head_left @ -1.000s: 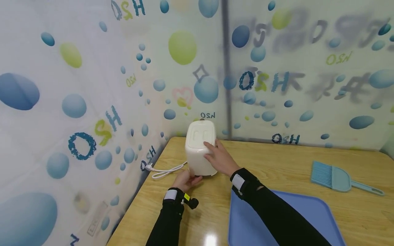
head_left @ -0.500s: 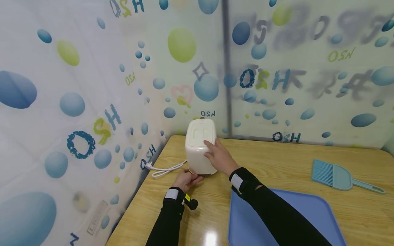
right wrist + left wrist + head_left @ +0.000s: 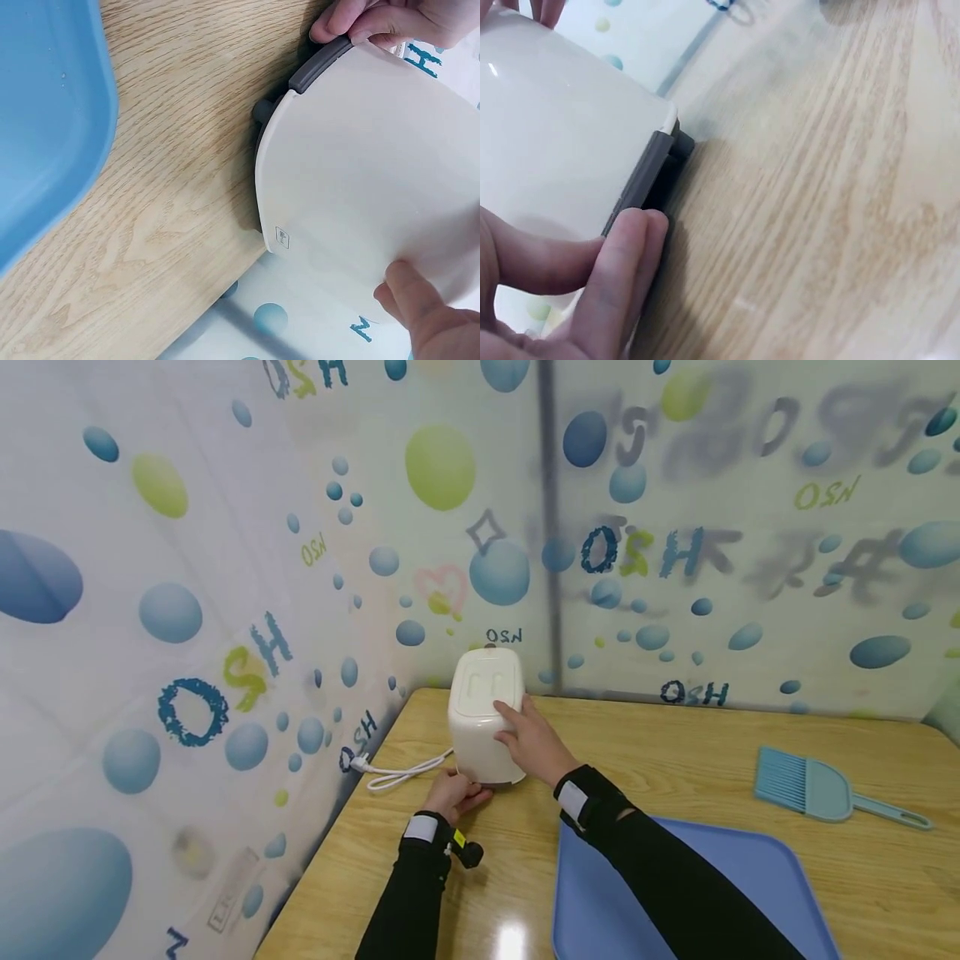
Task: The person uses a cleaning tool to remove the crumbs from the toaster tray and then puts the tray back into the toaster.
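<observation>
A glossy white toaster point(image 3: 487, 739) with a lidded top stands upright near the table's back left corner. My left hand point(image 3: 453, 795) is low at its front base. In the left wrist view the thumb and fingers pinch the dark grey crumb tray edge point(image 3: 641, 176) at the toaster's bottom, thumb above and fingers underneath. My right hand point(image 3: 538, 745) steadies the toaster from the right, its fingers spread over the upper side and the rim of the top. In the right wrist view, fingertips point(image 3: 401, 281) touch the white side wall.
A white cord with a plug point(image 3: 401, 774) lies coiled left of the toaster. The blue tray point(image 3: 738, 852) sits at the front right, under my right forearm. Farther right lies a light blue brush and dustpan set point(image 3: 813, 789). Patterned curtains point(image 3: 337, 427) border the wooden table point(image 3: 645, 743).
Both hands keep their places on the toaster and its crumb tray. Only the head view has shifted slightly.
</observation>
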Motion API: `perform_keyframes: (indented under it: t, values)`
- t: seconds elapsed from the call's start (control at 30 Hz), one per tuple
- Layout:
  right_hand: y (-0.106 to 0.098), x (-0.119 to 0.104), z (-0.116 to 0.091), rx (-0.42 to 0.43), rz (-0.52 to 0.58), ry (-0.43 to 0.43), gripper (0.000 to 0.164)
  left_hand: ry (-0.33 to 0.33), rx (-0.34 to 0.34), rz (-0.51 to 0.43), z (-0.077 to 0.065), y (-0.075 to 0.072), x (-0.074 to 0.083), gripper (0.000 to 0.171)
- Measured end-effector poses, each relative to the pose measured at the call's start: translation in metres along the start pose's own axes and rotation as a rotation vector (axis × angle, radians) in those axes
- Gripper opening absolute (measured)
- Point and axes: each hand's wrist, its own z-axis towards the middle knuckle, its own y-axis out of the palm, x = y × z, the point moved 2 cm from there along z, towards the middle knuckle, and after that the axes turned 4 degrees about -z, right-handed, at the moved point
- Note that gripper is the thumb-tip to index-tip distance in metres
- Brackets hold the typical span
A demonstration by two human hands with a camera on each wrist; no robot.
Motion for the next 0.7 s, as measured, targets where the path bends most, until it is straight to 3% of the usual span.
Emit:
perform_keyframes:
  t: [0.13,0.37,0.57,0.7]
  values:
    - [0.0002,0.0007,0.0005,0.002,-0.014,-0.008,0.058,0.004,-0.015,0.006,-0.0026,-0.0011,0.0011,0.04]
    - [-0.0007,0.0025,0.0024,0.025,-0.016,-0.009,0.057,-0.001,-0.023,-0.097,-0.0011,-0.0045,0.0017,0.034]
    - [0.0027,0.0053,0.002,0.017,-0.007,0.004,0.057,-0.012,-0.03,-0.051,0.0001,-0.0065,-0.0013,0.04]
    - [0.0056,0.0061,0.0012,0.024,0.004,-0.002,0.056,-0.013,-0.031,-0.001,0.0003,-0.0079,-0.0024,0.03]
